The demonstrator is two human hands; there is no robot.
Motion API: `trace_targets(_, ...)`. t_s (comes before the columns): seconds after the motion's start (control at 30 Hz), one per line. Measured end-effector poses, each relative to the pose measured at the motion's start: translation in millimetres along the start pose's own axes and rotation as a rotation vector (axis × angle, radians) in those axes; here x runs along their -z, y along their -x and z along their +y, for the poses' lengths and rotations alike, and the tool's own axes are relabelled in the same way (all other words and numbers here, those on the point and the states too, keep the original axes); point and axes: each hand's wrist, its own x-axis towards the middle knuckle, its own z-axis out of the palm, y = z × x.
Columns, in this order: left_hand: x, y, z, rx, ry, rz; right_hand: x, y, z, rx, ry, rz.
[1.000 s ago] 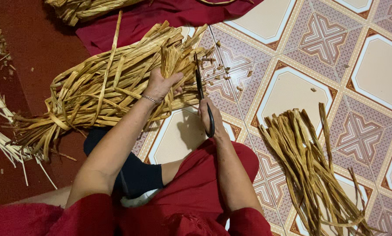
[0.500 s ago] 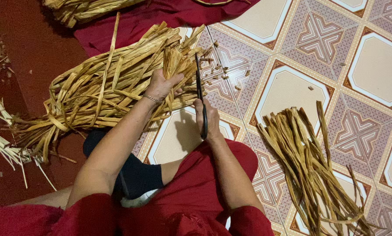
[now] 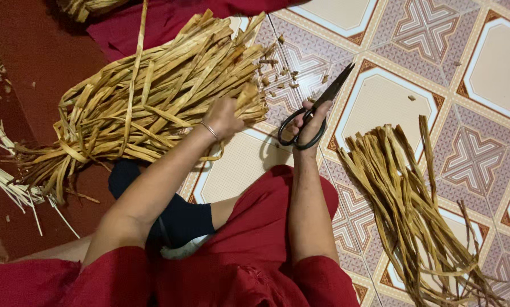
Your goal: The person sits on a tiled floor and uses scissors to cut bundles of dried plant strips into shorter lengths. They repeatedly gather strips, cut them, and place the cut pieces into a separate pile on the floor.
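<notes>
Scissors (image 3: pixel 312 113) in right hand (image 3: pixel 309 125), patterned tile floor (image 3: pixel 494 62), red mat (image 3: pixel 33 74)

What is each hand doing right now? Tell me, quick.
Left hand: closed on the ends of the dried leaf strips.
Right hand: fingers through the black scissors, holding them.

Scissors (image 3: pixel 316 113) in right hand (image 3: pixel 307 126)

Place: home floor used for handcraft.
Floor: patterned ceramic tiles (image 3: pixel 471 57), upper right.
Material: dried leaf-strip bundles (image 3: pixel 147 108), upper left.
</notes>
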Motion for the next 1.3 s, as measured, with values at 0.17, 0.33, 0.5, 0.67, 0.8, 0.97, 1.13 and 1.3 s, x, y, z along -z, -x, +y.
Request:
trace_targets(0.17, -35.5, 0.0, -2.1, -0.104, -0.452, 0.102, 0.1, 3.0, -1.1, 0.043, 0.096, 0.029)
trace_targets(0.33, -40.3, 7.4, -9.0, -0.146, -0.474, 0.184, 0.0, 2.3, -0.6, 0.061, 0.144, 0.04)
trace_targets(0.5, -0.8, 2.8, -1.5, 0.137, 0.401, 0.045, -3.6, 8.2, 4.1, 0.09, 0.195, -0.036)
trace_targets(0.67, 42.8, -4.6, -2.0, -0.231, 0.491, 0.294, -17.2, 21.6, 13.9, 0.102, 0.343, -0.298)
trace_targets(0.8, 56.9, -5.1, -3.1, -0.316, 0.612, 0.395, -23.2, 31.8, 21.3, 0.068, 0.504, -0.432)
trace_targets(0.97, 50.9, -4.8, 0.6, -0.248, 0.586, 0.406, -20.5, 32.9, 28.2, 0.232, 0.742, -0.468)
trace_targets(1.13, 39.9, -4.1, 2.7, -0.265, 0.542, 0.415, -16.4, 30.4, 33.3, 0.216, 0.732, -0.444)
trace_targets(1.3, 36.9, -3.8, 3.1, -0.36, 0.599, 0.423, -18.3, 34.3, 26.5, 0.312, 0.937, -0.334)
